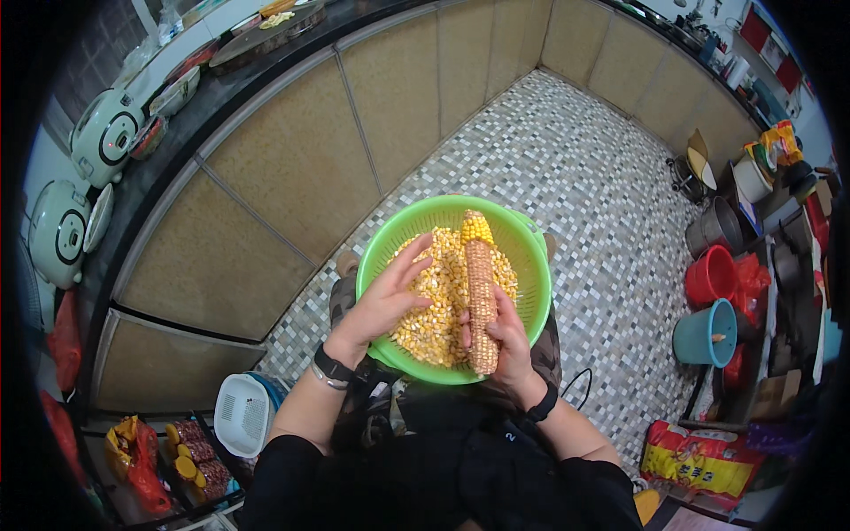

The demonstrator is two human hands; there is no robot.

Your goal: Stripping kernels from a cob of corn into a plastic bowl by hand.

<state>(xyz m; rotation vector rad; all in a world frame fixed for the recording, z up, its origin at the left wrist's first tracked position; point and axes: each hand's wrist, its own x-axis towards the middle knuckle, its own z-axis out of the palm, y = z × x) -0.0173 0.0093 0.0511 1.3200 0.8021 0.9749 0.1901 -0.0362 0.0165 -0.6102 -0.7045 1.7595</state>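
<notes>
My right hand (505, 350) grips a corn cob (480, 296) upright over the bowl, mostly stripped, with yellow kernels left at its top end. My left hand (390, 296) has its fingers apart above loose yellow kernels (434, 336) at the left of the cob, holding nothing visible. The kernels lie in a green plastic colander (531, 292) on my lap, between my legs.
A dark counter with rice cookers (111, 133) runs along the left. At lower left are white baskets (239, 416) and bagged jars (190, 456). Red (708, 279) and blue buckets (699, 332), pots and a red-yellow sack (682, 460) line the right of the tiled floor (602, 221).
</notes>
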